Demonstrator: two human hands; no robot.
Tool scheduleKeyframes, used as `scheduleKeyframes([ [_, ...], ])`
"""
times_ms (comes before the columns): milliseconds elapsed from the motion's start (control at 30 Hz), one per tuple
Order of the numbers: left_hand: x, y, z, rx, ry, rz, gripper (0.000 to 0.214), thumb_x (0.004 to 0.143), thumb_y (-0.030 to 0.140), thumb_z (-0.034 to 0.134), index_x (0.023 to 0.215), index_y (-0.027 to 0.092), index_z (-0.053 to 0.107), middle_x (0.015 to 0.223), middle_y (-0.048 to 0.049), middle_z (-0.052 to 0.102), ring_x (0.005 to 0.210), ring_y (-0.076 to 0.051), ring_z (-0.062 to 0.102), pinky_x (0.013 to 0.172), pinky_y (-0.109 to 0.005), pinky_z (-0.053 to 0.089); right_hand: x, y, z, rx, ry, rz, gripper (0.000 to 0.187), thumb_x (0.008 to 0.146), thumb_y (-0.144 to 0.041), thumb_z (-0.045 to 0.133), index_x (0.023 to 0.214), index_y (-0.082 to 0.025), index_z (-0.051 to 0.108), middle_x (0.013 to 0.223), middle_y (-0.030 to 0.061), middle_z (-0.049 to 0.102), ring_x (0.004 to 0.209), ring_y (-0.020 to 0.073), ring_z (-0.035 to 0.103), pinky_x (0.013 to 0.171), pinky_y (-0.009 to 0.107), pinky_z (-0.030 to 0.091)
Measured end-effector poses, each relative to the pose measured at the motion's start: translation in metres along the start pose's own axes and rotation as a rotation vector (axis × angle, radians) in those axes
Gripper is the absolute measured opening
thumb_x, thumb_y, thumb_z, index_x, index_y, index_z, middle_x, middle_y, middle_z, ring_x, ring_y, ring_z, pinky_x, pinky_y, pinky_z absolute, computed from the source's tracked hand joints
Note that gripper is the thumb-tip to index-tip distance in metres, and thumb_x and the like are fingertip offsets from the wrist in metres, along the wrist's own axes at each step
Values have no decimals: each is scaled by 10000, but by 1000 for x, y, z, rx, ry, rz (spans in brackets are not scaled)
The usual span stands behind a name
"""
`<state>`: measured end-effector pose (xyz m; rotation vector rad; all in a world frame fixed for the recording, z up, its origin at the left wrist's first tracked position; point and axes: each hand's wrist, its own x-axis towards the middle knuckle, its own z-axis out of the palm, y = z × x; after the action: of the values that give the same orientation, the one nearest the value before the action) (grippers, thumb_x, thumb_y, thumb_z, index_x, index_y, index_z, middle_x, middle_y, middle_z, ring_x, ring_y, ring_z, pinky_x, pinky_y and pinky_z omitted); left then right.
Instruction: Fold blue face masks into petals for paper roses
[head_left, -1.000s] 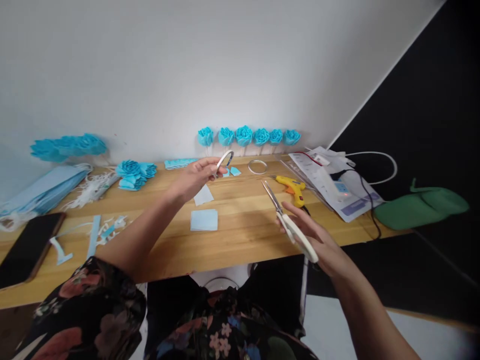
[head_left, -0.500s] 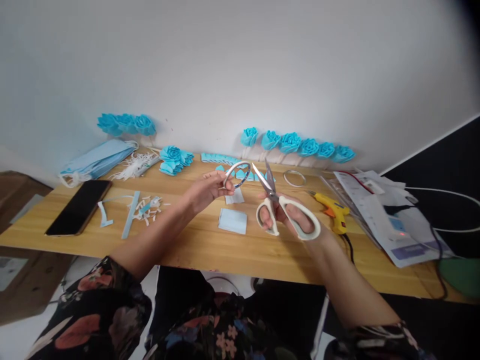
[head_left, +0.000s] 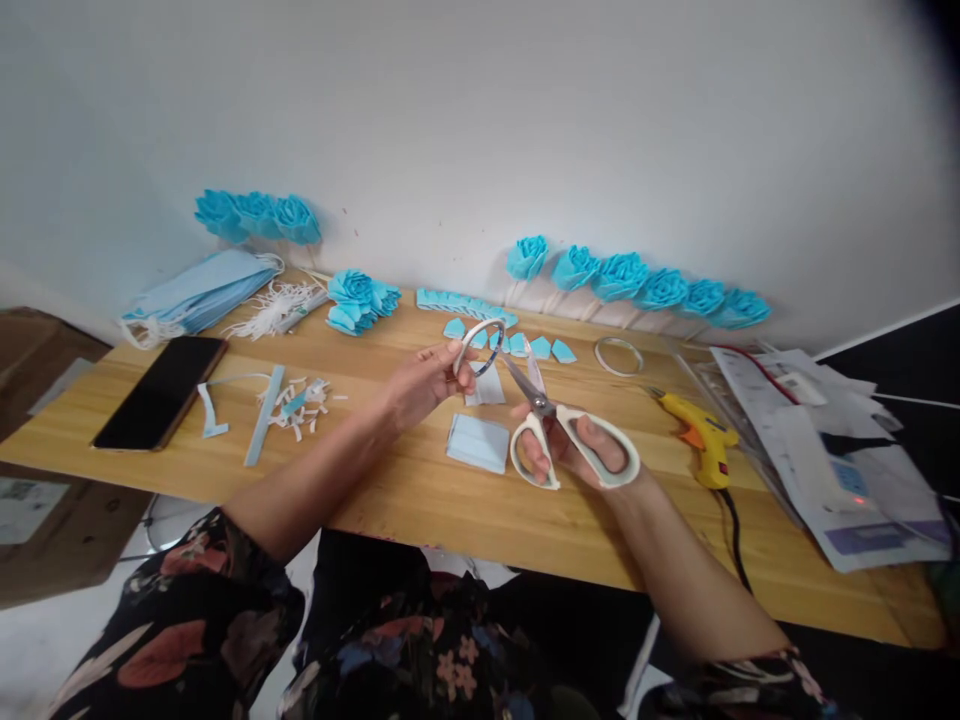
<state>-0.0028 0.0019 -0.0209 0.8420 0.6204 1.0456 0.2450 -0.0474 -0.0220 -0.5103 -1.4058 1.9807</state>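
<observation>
My left hand point(head_left: 424, 382) pinches a thin silver ring point(head_left: 480, 346) and holds it upright above the wooden table point(head_left: 375, 480). My right hand point(head_left: 585, 455) has its fingers through the white handles of a pair of scissors point(head_left: 559, 435). The blades are spread apart, one blade pointing into the ring. Under the hands lie a folded light-blue piece point(head_left: 480, 442) and a small white piece point(head_left: 489, 388).
Blue paper roses point(head_left: 637, 280) lean on the wall, with more roses point(head_left: 259, 215) at the left. A second ring point(head_left: 619, 355), a yellow glue gun point(head_left: 701, 432), papers point(head_left: 825, 450), a phone point(head_left: 161, 390), blue masks point(head_left: 199, 300) and cut scraps point(head_left: 292, 405) lie about.
My right hand turned the scissors upright, opened the blades and brought them to the ring. The head view swung left, so the table's left end came into sight.
</observation>
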Motion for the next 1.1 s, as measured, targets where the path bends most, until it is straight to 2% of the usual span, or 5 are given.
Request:
scheduleKeyframes([
  [267, 0, -9, -1, 30, -86, -16, 457, 776, 575, 756, 928, 145, 726, 718, -41, 645, 709, -159, 625, 742, -324, 509, 2, 7, 5, -46, -59, 51, 639, 893, -649, 566, 1279, -140, 604, 797, 49, 622, 614, 141, 620, 493, 238, 467],
  [533, -3, -20, 5, 107, -127, -17, 454, 718, 592, 798, 857, 167, 718, 775, -53, 647, 756, -155, 608, 786, -331, 513, 5, 9, 7, -21, -64, 34, 603, 908, -631, 565, 1282, -161, 607, 828, 38, 629, 635, 123, 627, 524, 231, 504],
  [767, -10, -25, 9, 331, -195, -1, 356, 825, 532, 720, 870, 178, 726, 825, -41, 683, 808, -161, 616, 834, -321, 465, 6, 12, 4, -6, -67, 9, 578, 914, -599, 574, 1300, -170, 581, 858, 44, 627, 664, 133, 629, 552, 252, 525],
  [867, -11, -23, 11, 391, -197, 12, 309, 824, 488, 725, 845, 181, 735, 822, -39, 685, 816, -167, 611, 827, -313, 456, 5, 13, 2, -9, -66, 6, 565, 920, -578, 575, 1305, -165, 574, 858, 48, 619, 674, 139, 624, 570, 270, 545],
  [1100, -13, -13, 15, 443, -229, 36, 261, 843, 445, 708, 833, 186, 738, 849, -36, 693, 852, -174, 614, 842, -309, 453, 7, 15, 2, 24, -65, -21, 570, 917, -615, 561, 1265, -165, 608, 767, 23, 600, 587, 115, 580, 480, 229, 499],
])
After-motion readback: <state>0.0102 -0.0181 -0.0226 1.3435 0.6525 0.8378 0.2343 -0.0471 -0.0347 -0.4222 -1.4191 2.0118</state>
